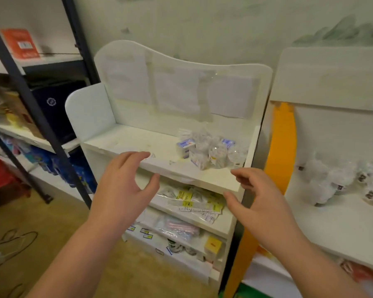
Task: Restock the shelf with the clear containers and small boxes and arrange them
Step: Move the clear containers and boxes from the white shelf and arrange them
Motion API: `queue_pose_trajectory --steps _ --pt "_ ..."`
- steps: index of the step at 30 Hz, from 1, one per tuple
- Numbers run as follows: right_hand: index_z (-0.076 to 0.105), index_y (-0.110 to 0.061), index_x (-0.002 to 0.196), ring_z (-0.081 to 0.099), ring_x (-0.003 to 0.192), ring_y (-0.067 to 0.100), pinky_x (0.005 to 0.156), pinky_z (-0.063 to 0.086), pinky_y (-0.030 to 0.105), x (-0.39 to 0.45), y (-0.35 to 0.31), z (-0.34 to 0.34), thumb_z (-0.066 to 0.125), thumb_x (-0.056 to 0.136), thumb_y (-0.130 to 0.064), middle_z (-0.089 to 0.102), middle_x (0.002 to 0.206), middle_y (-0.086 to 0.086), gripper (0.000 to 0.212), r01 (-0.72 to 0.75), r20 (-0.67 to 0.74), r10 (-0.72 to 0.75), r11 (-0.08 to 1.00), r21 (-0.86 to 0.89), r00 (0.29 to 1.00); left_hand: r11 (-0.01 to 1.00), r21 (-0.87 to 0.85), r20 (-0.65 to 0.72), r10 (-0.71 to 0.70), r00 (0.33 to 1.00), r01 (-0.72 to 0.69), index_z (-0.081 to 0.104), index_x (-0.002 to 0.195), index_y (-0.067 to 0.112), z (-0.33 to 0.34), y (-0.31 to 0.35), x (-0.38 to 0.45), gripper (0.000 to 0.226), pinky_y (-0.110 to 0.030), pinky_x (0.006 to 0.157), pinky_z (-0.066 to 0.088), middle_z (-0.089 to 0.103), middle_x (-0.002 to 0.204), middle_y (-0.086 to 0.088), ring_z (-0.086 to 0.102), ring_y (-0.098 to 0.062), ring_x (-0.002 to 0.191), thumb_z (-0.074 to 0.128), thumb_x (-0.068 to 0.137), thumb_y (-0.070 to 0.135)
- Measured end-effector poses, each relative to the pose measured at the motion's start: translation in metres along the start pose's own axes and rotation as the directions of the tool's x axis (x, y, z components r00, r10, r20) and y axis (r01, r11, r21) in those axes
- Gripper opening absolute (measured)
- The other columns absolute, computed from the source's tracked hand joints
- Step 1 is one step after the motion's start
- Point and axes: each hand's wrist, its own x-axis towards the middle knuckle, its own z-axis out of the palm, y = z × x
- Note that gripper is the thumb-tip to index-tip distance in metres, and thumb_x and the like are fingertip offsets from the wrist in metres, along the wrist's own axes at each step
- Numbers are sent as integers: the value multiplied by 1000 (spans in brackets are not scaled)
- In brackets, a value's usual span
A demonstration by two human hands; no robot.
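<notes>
A white shelf unit (138, 143) stands in front of me. On the right of its top shelf sits a cluster of clear containers (219, 154) mixed with small white and blue boxes (185, 146). My left hand (125, 186) hovers at the shelf's front edge, left of the cluster, fingers spread and empty. Below the front right corner of the shelf, my right hand (254, 198) is held with fingers curled apart, holding nothing. Neither hand touches the containers.
Lower shelves hold flat packets with yellow labels (194, 201) and other packs. A second white shelf (336, 220) on the right carries clear bagged items (340, 181). A dark metal rack (30, 100) with goods stands on the left. Cables (13, 239) lie on the floor.
</notes>
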Motion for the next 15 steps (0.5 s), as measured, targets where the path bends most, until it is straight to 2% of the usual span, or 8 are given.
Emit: queue_pose_trajectory --steps 5,8,12,15 --pt "52 -43 124 51 112 -5 91 42 16 29 18 29 71 84 -36 51 117 -29 45 -45 -15 45 999 -30 999 1000 2 28 -9 1000 9 47 134 40 17 -30 23 49 -26 96 35 45 133 20 40 -5 127 61 88 46" --pt "50 -46 122 50 112 -7 92 42 16 54 32 53 71 84 -37 50 117 -29 44 -91 -29 91 996 -10 995 1000 5 48 1 999 -1 48 134 39 28 -48 46 48 -24 92 34 44 132 21 41 -3 123 62 88 44" --pt "54 -38 124 49 111 -6 96 41 18 95 49 86 69 85 -35 49 117 -26 42 -114 -34 114 994 6 993 1000 23 75 -13 997 11 46 134 40 42 -72 91 50 -24 89 35 41 134 21 40 -4 124 62 87 46" --pt "52 -38 124 46 108 -7 94 41 16 125 60 108 68 86 -36 47 119 -24 41 -126 -15 126 992 -20 992 999 41 86 4 996 -7 45 135 39 56 -85 127 53 -27 95 38 42 135 20 38 -5 128 60 86 53"
